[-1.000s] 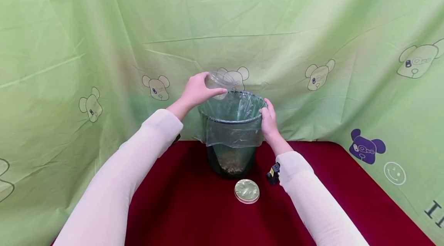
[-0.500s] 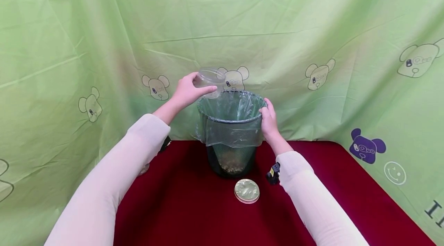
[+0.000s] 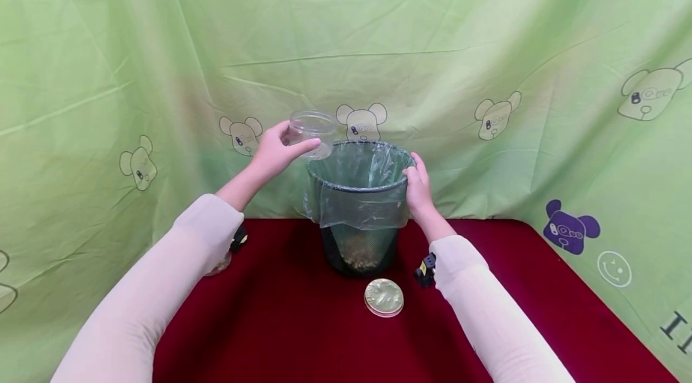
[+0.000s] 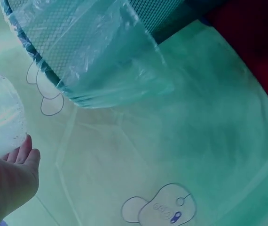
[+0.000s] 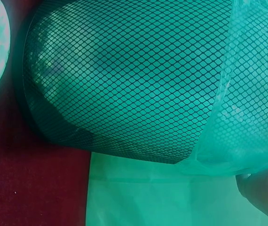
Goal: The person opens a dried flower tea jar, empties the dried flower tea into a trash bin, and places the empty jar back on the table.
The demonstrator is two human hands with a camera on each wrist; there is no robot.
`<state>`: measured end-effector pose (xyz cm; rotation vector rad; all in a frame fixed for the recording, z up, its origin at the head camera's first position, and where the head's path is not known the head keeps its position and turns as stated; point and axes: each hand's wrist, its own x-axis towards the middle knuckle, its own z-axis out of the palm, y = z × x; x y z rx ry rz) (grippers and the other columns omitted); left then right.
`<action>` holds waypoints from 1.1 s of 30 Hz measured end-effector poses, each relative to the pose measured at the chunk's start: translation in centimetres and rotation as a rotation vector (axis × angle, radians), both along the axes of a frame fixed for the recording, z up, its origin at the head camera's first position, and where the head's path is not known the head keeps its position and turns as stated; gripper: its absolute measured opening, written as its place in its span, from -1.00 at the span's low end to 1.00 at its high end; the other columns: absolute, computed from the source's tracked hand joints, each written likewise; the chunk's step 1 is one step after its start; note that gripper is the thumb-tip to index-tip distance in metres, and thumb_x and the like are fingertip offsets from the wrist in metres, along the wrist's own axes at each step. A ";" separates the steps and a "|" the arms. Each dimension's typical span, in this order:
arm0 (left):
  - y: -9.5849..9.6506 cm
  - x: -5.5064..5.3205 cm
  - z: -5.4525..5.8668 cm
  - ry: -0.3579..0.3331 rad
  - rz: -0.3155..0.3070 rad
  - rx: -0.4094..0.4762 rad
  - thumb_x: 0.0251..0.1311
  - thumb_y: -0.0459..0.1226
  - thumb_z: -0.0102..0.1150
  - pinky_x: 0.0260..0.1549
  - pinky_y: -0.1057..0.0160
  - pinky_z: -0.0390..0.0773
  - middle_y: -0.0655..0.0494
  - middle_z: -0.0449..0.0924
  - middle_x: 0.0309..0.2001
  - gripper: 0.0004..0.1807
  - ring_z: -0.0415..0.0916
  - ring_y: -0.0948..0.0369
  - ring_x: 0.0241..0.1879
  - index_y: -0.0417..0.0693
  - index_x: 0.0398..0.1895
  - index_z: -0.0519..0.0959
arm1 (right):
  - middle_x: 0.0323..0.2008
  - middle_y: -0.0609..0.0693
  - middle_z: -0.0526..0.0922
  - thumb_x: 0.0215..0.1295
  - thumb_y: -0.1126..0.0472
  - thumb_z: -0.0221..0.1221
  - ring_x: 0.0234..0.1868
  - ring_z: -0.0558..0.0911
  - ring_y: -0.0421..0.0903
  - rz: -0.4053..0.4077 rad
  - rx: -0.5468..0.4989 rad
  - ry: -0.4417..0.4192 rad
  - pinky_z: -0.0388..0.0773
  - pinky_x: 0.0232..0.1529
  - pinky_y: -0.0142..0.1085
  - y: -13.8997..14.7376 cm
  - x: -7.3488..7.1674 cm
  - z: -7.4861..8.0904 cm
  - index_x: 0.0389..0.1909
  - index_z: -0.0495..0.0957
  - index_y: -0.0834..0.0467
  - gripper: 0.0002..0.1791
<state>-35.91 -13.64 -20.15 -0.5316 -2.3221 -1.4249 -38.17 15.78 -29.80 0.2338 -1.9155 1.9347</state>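
My left hand (image 3: 278, 149) holds a clear, wide-mouthed plastic jar (image 3: 319, 137) between thumb and fingers. The jar is nearly upright, mouth up, at the left rim of a black mesh wastebasket (image 3: 358, 239). In the left wrist view a few small specks cling to the jar's wall (image 4: 4, 115). With my right hand (image 3: 420, 191) I grip the basket's right rim, thumb over the edge. A clear plastic liner (image 3: 364, 210) is folded over that rim. Light brown bits (image 3: 362, 260) show through the mesh at the bottom.
A round lid with a crinkled foil-like top (image 3: 384, 296) lies on the red tablecloth (image 3: 303, 335) in front of the basket. Partly behind my left sleeve sits a clear container (image 3: 220, 265) with brownish contents. A green printed curtain (image 3: 432, 41) hangs around the table.
My left hand has drawn the jar leftward from over the basket and turned it from tilted to nearly upright. The container behind my left sleeve has come into view. My right hand stays put.
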 end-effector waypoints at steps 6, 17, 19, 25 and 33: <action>-1.2 0.4 -1.3 0.004 -0.055 0.115 0.07 -0.04 0.41 0.02 0.18 0.52 -0.07 0.59 0.04 -0.30 0.54 0.11 0.02 -0.19 0.23 0.44 | 0.47 0.17 0.08 0.27 0.27 -0.18 0.44 0.09 0.05 0.005 0.008 -0.008 -0.04 0.41 -0.14 -0.1 0.3 0.4 0.50 0.00 0.24 -0.28; -2.8 1.9 -2.4 -0.019 -0.118 0.173 0.16 -0.14 0.34 0.06 0.21 0.50 -0.16 0.57 0.09 -0.40 0.55 0.11 0.05 -0.25 0.21 0.44 | 0.47 0.17 0.06 0.29 0.29 -0.18 0.44 0.08 0.05 0.015 -0.006 -0.014 -0.04 0.41 -0.14 0.0 0.2 0.4 0.50 0.00 0.24 -0.29; -3.1 2.1 -2.7 -0.027 -0.131 0.163 0.18 -0.15 0.31 0.07 0.19 0.49 -0.18 0.56 0.09 -0.42 0.55 0.11 0.05 -0.26 0.21 0.44 | 0.47 0.16 0.07 0.29 0.28 -0.18 0.43 0.09 0.04 0.008 -0.004 -0.010 -0.04 0.41 -0.15 0.0 0.0 0.2 0.50 0.00 0.22 -0.29; -3.8 3.0 -4.0 -0.066 -0.163 0.150 0.21 -0.23 0.24 0.04 0.25 0.50 -0.25 0.55 0.08 -0.43 0.56 0.19 -0.02 -0.32 0.24 0.40 | 0.47 0.18 0.07 0.27 0.27 -0.18 0.41 0.12 0.08 0.005 0.011 -0.010 -0.02 0.40 -0.11 0.0 0.3 0.1 0.50 -0.03 0.23 -0.27; -4.1 4.1 -5.8 -0.091 -0.259 0.199 0.18 -0.35 0.20 -0.09 0.30 0.57 -0.28 0.52 0.10 -0.42 0.58 0.25 -0.08 -0.38 0.27 0.35 | 0.47 0.17 0.06 0.27 0.25 -0.18 0.41 0.12 0.05 -0.005 0.015 -0.005 -0.01 0.40 -0.14 0.0 0.0 0.1 0.50 -0.02 0.23 -0.27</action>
